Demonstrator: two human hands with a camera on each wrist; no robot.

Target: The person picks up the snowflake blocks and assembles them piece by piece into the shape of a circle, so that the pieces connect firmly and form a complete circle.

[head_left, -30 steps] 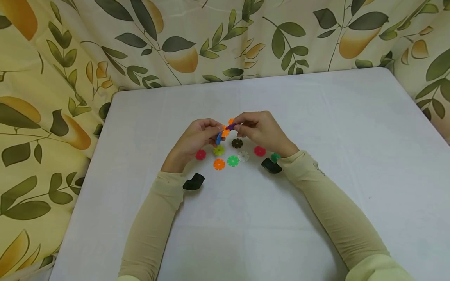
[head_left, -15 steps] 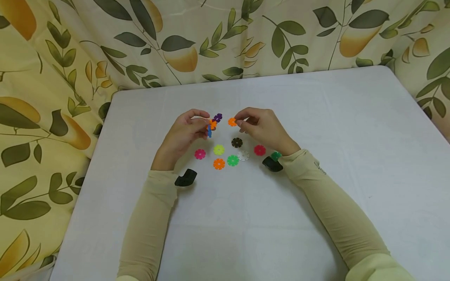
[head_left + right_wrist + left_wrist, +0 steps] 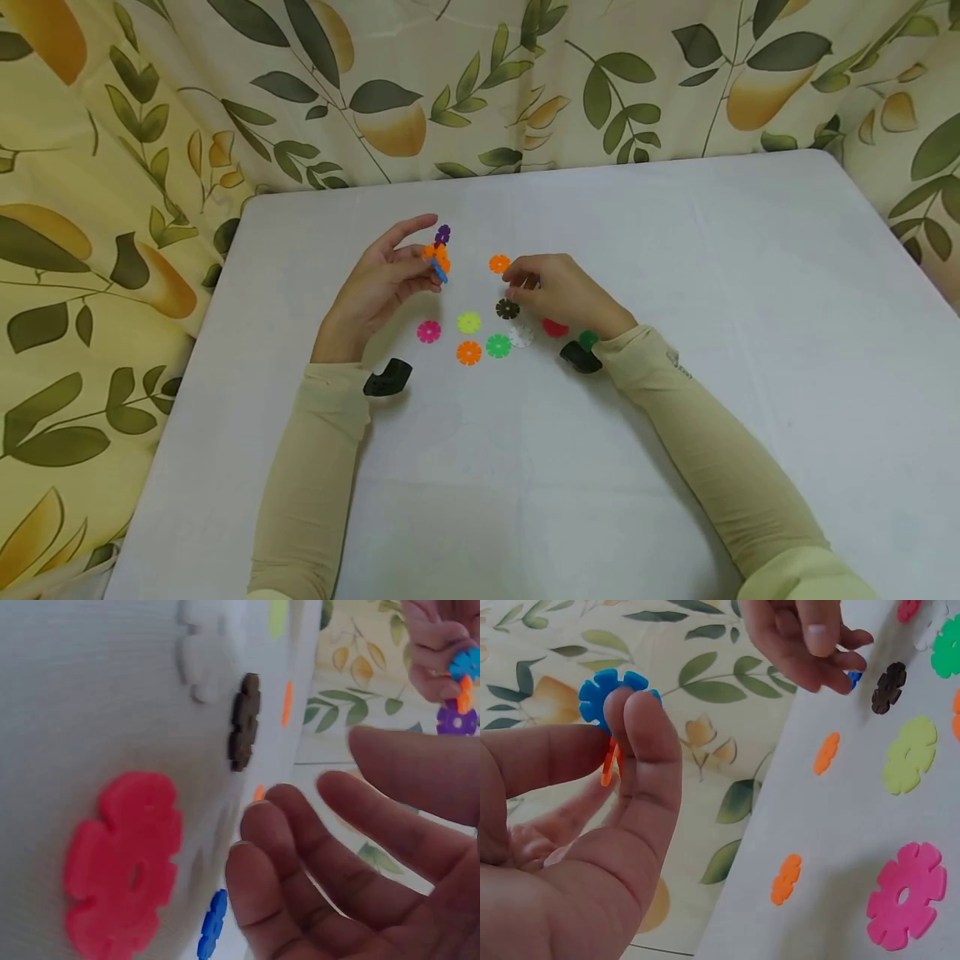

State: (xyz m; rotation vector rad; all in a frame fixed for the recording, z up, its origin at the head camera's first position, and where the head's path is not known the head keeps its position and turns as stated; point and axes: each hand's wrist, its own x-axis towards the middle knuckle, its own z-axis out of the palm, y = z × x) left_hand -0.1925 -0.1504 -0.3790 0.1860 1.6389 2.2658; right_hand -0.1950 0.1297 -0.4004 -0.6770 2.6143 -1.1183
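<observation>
The near tabletop [image 3: 525, 483] between the sleeves [image 3: 311, 467] affords free passage. Loose discs [image 3: 474, 323] obstruct low-level crossing between the left hand [image 3: 375, 287] and the right hand [image 3: 566, 292]; the curtain [image 3: 465, 83] bounds the far edge.

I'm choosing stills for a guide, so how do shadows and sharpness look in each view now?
Head view: soft shadow on the white table near the left hand, no harsh glare; left wrist view: diffuse grey shadow left of the pink disc, whose outline is fairly clear; right wrist view: white disc soft and low in contrast, red disc also soft-edged.
</observation>
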